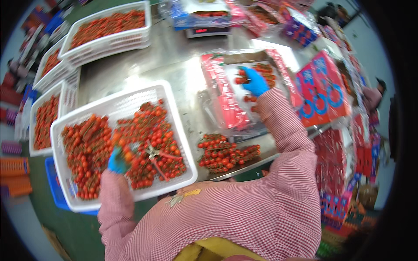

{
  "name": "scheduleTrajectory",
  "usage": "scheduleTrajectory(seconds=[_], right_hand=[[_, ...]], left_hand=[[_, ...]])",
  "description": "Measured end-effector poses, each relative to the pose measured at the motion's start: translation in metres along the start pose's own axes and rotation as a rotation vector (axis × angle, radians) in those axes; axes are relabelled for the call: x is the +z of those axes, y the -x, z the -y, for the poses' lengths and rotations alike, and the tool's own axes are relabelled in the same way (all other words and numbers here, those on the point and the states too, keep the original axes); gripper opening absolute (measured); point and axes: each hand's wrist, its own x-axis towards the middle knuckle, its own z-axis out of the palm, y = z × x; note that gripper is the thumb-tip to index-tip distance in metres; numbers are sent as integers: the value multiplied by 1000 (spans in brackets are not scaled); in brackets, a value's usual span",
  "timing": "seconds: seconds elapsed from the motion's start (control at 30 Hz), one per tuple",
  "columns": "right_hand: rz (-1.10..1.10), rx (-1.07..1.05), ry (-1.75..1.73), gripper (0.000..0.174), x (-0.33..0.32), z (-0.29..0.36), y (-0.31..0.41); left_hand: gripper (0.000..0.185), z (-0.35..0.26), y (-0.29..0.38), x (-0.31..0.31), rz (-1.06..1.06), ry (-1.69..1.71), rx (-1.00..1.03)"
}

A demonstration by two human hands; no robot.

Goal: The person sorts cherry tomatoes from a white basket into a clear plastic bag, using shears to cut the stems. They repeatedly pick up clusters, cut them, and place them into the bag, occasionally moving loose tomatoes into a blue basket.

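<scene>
My left hand [118,160], in a blue glove and blurred, is over the big white plastic crate [181,137], its fingers around some cherry tomatoes on the vine [125,146]. Beside it, red-handled pruning shears [158,159] lie on the tomato trusses. My right hand [254,80], also blue-gloved, reaches into an open carton [228,94] lined with white and wrapped in clear film. Its fingertips are at a small tomato truss [240,77], and more trusses lie under and around the hand. In front of the carton, loose trusses [218,155] rest on the steel table's near edge.
More white crates of tomatoes [107,45] stand at the left and back left. A scale with a lit display [208,31] bears another carton at the back. A pink and blue printed carton [323,91] is right of the open one. A blue crate [55,186] shows beneath the big white crate.
</scene>
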Motion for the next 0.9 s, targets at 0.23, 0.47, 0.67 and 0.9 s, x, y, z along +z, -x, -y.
scheduleTrajectory(seconds=[0.23,0.47,0.67,0.9], right_hand=[[72,-212,-238,34,41,44,49],[796,-232,32,78,226,199,136],[838,-156,588,96,296,228,156],[975,265,-881,85,211,254,151]], left_hand=[[48,60,-3,100,98,516,253],[47,48,21,100,28,586,409],[38,30,50,56,53,589,470],[36,10,62,12,-114,561,510]])
